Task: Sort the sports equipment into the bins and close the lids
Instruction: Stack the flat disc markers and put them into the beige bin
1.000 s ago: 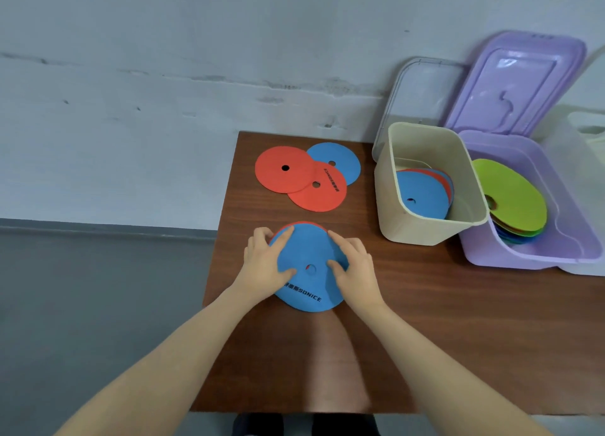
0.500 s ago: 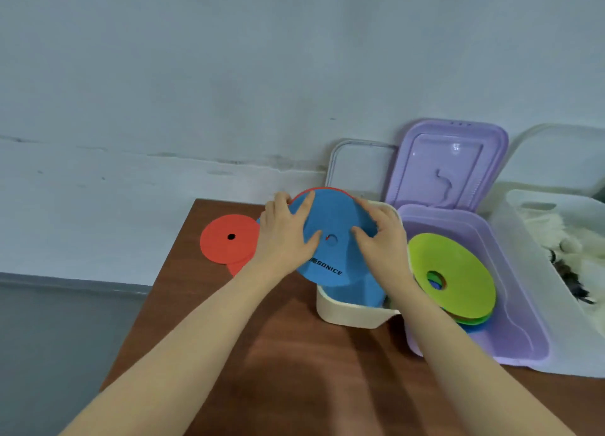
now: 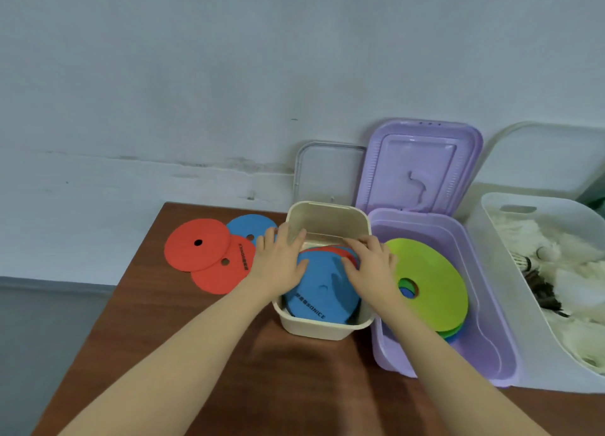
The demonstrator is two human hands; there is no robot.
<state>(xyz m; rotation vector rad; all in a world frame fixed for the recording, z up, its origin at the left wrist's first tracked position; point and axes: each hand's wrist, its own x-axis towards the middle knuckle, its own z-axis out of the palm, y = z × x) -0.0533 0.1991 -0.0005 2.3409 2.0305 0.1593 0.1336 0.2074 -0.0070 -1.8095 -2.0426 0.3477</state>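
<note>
**Both hands on the blue disc inside the cream bin**

We see the left hand (image 3: 280,261) and the right hand (image 3: 370,265) reaching together into the cream bin (image 3: 322,331), which stands on the brown table (image 3: 203,353). Between them lies a blue disc (image 3: 322,291), tilted in the bin, its near edge low against the front wall, black lettering along that edge. The left hand's fingers (image 3: 282,235) are extended and only slightly spread; they lie over the bin's left rim, and the thumb rests on the disc's upper left part. The right hand's fingers are loosely bent, close together, with their tips on the far right edge of the disc, where a red disc (image 3: 330,249) shows just behind it. We cannot tell whether either hand actually pinches the blue disc or merely presses on it; neither plainly curls round it.

Left of the bin, on the table, three more discs overlap: a red one (image 3: 195,244), a second red one (image 3: 226,273) partly under it, and a blue one (image 3: 250,227) behind. Just to the right of the cream bin stands a purple bin (image 3: 491,321) with its purple lid (image 3: 417,170) standing open, holding a green disc (image 3: 432,281) atop others. Beyond it a clear bin (image 3: 497,265) holds white feathery things. A clear lid (image 3: 327,173) leans on the wall behind the cream bin.
</note>
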